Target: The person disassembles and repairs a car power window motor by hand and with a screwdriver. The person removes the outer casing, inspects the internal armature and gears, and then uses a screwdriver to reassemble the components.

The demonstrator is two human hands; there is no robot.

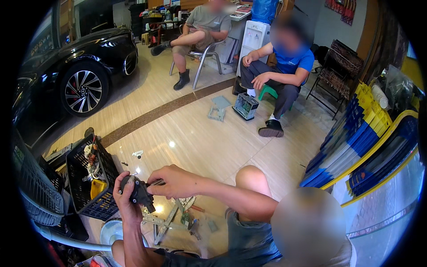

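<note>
My left hand [129,200] grips a black plastic housing [141,194] with several round metal spots on its face, holding it up above the floor. From the right, my right hand [175,181] pinches a small dark tool [156,183] against the housing's upper edge; the fingers hide most of this tool, so its kind is unclear. Below my hands, crossed silver metal bars [165,229] lie on the floor. A thin red-handled tool [197,208] and a small grey block [212,226] are near them.
Left of my hands stands a black plastic crate [95,207] holding wires and a yellow part, beside a wire fan grille [38,178]. A person in blue [289,62] sits by an opened metal case [245,107]. Another seated person [207,22] and a black car [80,66] are farther back.
</note>
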